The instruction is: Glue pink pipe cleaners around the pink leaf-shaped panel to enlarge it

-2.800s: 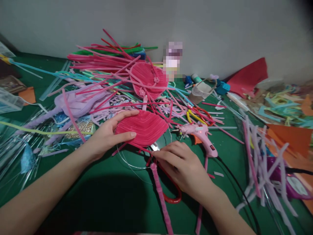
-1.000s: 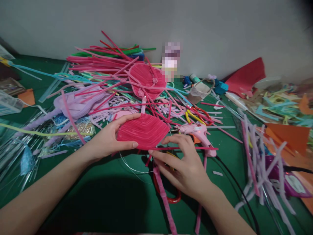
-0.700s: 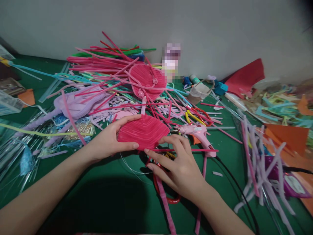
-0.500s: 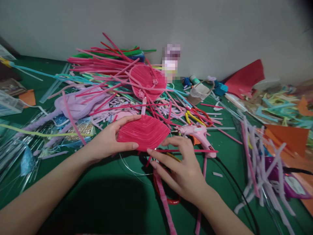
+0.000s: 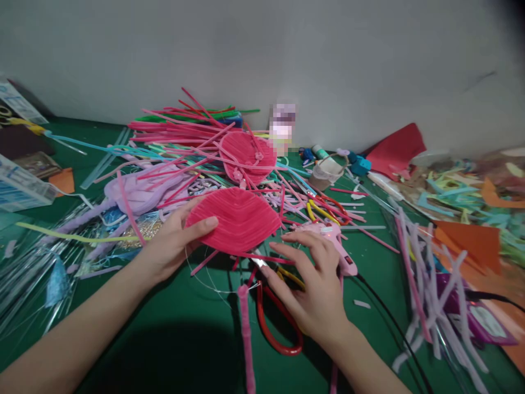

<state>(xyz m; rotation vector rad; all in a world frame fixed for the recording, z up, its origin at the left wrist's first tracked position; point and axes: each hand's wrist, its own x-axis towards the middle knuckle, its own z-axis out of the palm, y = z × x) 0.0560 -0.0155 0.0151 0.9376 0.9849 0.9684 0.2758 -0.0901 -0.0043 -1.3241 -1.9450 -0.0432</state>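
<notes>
My left hand [image 5: 180,238] is closed on the edge of a leaf-shaped panel [image 5: 235,221] of deep pink pipe cleaners, thumb on top. A pink pipe cleaner strip [image 5: 266,257] runs out from the panel's lower edge toward my right hand [image 5: 314,273]. That hand is just right of the panel, fingers apart; I see no firm grip on the strip. Scissors with red handles [image 5: 281,345] lie beneath it, partly covered. A pink wrapped stem [image 5: 246,334] lies below the panel. Behind the right fingers rests a pink glue gun [image 5: 334,241], partly hidden.
A round pink panel [image 5: 248,156] lies on a heap of pipe cleaners [image 5: 176,128] at the back. Yellow-and-red-handled pliers [image 5: 322,208] are near the glue gun. Lilac pipe cleaners [image 5: 435,295] lie at right, a lilac wrapped piece [image 5: 143,189] at left. A grey wall [image 5: 348,65] stands behind.
The panel has tilted up and shifted slightly left in my left hand. My right hand has moved slightly right and down, uncovering more of the scissors. The wrapped stem has swung left.
</notes>
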